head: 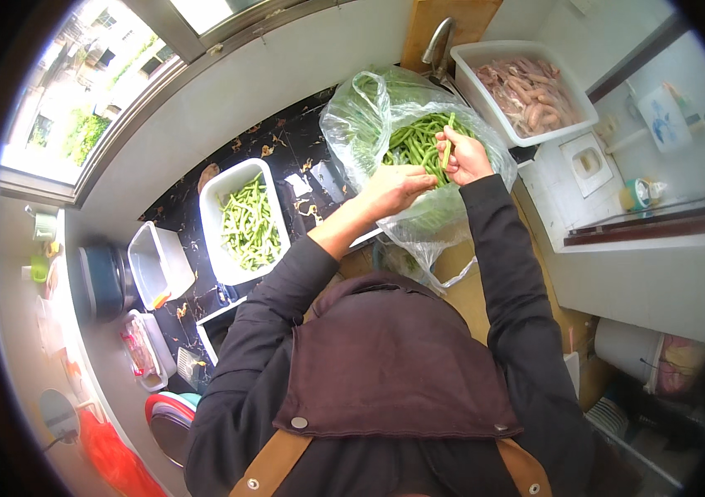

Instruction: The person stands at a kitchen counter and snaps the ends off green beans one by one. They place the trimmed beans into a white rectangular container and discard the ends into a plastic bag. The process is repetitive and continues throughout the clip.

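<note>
My right hand [465,155] holds a few green beans [449,146] upright between its fingers, above the open mouth of a large clear plastic bag [352,127]. The bag is full of long green beans [414,140]. My left hand [399,188] is beside it over the beans, fingers together and pointing at my right hand; whether it grips a bean cannot be told. To the left, a white plastic tub [208,214] on the black counter holds short cut pieces of green bean [252,223].
Behind the bag stand a metal faucet [438,43] and a white tub [585,121] of raw meat and sausages. An empty clear container [160,264], a small tray with packaged food [163,360] and stacked basins [169,422] line the left side. A window is upper left.
</note>
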`<action>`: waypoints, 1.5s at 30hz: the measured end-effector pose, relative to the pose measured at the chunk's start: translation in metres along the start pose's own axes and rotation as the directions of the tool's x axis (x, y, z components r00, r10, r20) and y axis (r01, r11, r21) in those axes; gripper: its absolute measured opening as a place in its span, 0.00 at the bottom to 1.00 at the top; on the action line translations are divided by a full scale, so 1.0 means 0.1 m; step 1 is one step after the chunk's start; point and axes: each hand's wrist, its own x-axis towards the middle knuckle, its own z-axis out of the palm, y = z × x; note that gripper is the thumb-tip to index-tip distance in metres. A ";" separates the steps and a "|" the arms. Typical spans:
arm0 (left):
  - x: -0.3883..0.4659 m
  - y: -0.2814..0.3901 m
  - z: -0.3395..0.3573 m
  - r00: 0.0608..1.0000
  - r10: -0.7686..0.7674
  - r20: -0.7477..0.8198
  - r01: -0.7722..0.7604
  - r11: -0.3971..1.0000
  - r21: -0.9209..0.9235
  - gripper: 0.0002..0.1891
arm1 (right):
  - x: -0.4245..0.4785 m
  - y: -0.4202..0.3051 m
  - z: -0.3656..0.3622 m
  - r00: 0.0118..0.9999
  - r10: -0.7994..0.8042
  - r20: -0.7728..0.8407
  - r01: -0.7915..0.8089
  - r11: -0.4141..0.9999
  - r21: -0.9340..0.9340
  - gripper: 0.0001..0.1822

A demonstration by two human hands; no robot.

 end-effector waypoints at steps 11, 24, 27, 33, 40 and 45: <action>0.18 -0.29 -0.26 0.717 -0.664 0.211 0.464 0.230 -0.856 0.17 | -0.84 0.42 0.11 0.965 0.001 0.260 0.180 0.719 -0.671 0.13; -0.12 -0.14 -0.61 0.933 -0.094 -0.346 0.169 0.966 0.195 0.05 | -0.76 0.63 0.53 0.924 -0.077 0.375 0.327 0.669 -0.667 0.09; -0.28 -0.19 -0.66 0.884 -0.098 -0.457 0.207 0.959 0.195 0.05 | -0.76 0.59 0.63 0.927 -0.096 0.362 0.330 0.663 -0.672 0.09; -0.43 -0.23 -0.66 0.526 -0.787 -0.322 0.208 0.487 -0.848 0.06 | -0.53 0.45 0.56 0.857 -0.238 0.457 0.499 0.161 -0.851 0.09; -0.52 -0.17 -0.69 0.601 -0.792 0.103 0.103 -0.052 -0.993 0.05 | -0.12 0.29 0.04 0.949 -0.082 0.305 0.297 0.558 -0.775 0.26; -0.47 0.05 -0.36 0.635 -0.740 0.221 0.343 0.014 -0.939 0.05 | -0.30 0.22 0.09 0.936 0.005 0.352 0.196 0.823 -0.533 0.24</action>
